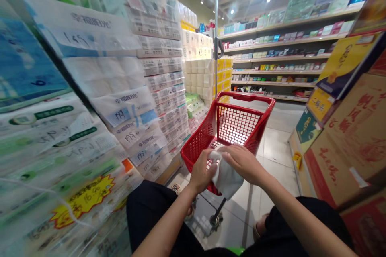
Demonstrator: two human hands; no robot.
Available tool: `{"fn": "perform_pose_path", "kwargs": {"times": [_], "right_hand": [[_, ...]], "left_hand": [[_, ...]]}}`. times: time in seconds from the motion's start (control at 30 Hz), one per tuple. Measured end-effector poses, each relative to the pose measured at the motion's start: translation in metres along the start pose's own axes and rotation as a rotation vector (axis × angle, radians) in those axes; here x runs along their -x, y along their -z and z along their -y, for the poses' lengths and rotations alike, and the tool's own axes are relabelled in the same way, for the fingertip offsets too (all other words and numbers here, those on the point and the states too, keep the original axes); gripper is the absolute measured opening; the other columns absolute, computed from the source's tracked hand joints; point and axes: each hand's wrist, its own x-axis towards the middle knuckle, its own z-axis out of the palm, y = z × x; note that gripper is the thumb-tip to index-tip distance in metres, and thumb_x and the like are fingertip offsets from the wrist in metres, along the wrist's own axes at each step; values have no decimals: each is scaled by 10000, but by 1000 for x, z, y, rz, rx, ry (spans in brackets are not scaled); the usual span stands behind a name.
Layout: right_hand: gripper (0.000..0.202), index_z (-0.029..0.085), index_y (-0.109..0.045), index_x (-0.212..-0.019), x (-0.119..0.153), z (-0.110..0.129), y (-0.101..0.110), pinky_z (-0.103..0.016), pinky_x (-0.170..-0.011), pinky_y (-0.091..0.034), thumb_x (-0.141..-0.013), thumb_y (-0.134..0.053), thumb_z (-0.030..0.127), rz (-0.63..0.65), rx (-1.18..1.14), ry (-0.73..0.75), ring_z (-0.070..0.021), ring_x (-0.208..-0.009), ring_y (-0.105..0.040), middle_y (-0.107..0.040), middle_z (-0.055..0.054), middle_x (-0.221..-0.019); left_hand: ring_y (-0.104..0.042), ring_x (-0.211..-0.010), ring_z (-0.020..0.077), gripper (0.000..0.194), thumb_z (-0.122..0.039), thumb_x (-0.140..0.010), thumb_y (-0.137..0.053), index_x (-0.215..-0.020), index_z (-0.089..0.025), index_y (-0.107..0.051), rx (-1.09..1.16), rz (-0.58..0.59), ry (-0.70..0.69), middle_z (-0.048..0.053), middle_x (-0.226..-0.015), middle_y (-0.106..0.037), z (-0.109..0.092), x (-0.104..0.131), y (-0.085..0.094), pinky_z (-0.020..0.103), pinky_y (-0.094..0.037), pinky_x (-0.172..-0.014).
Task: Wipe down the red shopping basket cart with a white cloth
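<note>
Long shelves [280, 72] line the far wall of a brightly lit shop, with tall stacks of wrapped paper packs [161, 50] on the left, printed cartons [357, 116] on the right and a pale tiled floor [276, 144] between; on it stands a red cart [199, 139] with lattice walls, and at its near end the left grip [201, 172] is pinched on a white cloth [226, 181], the right grip [243, 161] beside it, fingers over the cloth's top and underside hidden, so I cannot tell whether it clasps; the cloth hangs bunched between and beneath them, soft and creased
</note>
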Motion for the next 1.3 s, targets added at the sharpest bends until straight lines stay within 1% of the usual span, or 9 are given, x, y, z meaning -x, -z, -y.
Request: {"fn": "perform_pose_path", "kwargs": {"times": [0.13, 0.27, 0.47, 0.67, 0.73, 0.83, 0.93, 1.03, 1.3], "right_hand": [[481, 302, -540, -1307, 5, -9, -3, -422, -1010, -392, -1011, -184, 432, 99, -96, -5, -199, -1151, -561, -615, -30, -1277], [450, 276, -632, -1165, 14, -35, -11, -464, -1099, -290, -998, -257, 460, 44, 88, -32, -204, -1170, -538, -653, -39, -1191], [453, 323, -533, -1313, 18, -59, -13, -451, -1150, -205, -1006, -222, 443, 43, 230, -36, -171, -1220, -508, -607, -1, -1287], [460, 241, -649, -1045, -1, -58, -15, -367, -1007, -328, -1015, -218, 401, 22, 354, -48, -173, -975, -594, -699, -36, -1011], [469, 226, -645, -930, -10, -55, -20, -311, -881, -364, -1017, -222, 407, 21, 372, -74, -166, -908, -592, -697, -33, -911], [478, 218, -616, -817, -20, -53, -31, -284, -785, -330, -1019, -224, 404, 17, 402, -119, -147, -785, -585, -673, -12, -771], [496, 208, -604, -777, -19, -54, -42, -297, -787, -286, -1024, -204, 367, -41, 469, -119, -136, -696, -555, -653, -4, -696], [517, 200, -605, -738, -14, -58, -45, -300, -794, -268, -1023, -199, 348, -81, 481, -68, -135, -689, -537, -649, -13, -685], [570, 210, -611, -674, -11, -65, -38, -294, -830, -272, -1022, -190, 372, -73, 315, -48, -128, -693, -534, -617, -1, -645]], "left_hand": [[-589, -1032, 195, 509, -487, -889, -555, -1324, -261, -420, -31, 67, 42, 38, -1147, -605, 2, 0, -2, 323, -462, -911], [-603, -919, 160, 182, -278, -926, -519, -1089, -259, -599, -85, 122, 11, 7, -987, -629, 3, -1, -2, 277, -463, -843], [-579, -967, 162, 204, -155, -937, -433, -1014, -216, -612, -87, -135, 68, 36, -986, -570, 22, -16, 12, 304, -467, -898], [-548, -1083, 225, 210, -92, -881, -481, -924, -216, -645, -546, -96, 44, 62, -1111, -537, 11, -34, 30, 442, -412, -1019], [-474, -1211, 272, 192, -133, -893, -492, -999, -221, -627, -700, -108, -27, 82, -1232, -515, -11, -31, 19, 505, -334, -1083], [-582, -1014, 248, 178, -262, -932, -474, -1060, -198, -580, -721, 86, -77, 97, -1084, -582, -37, -19, -16, 417, -487, -897], [-639, -862, 259, 308, -311, -927, -484, -1169, -122, -508, -775, 190, 0, 128, -980, -618, -37, -4, -54, 365, -526, -697], [-660, -708, 228, 236, -280, -981, -357, -1073, -140, -524, -838, 212, 35, 90, -838, -635, -24, 3, -71, 308, -489, -573], [-632, -746, 214, 334, -399, -997, -324, -1053, -146, -535, -762, 311, -282, 73, -823, -641, 1, 13, -28, 333, -479, -684]]}}
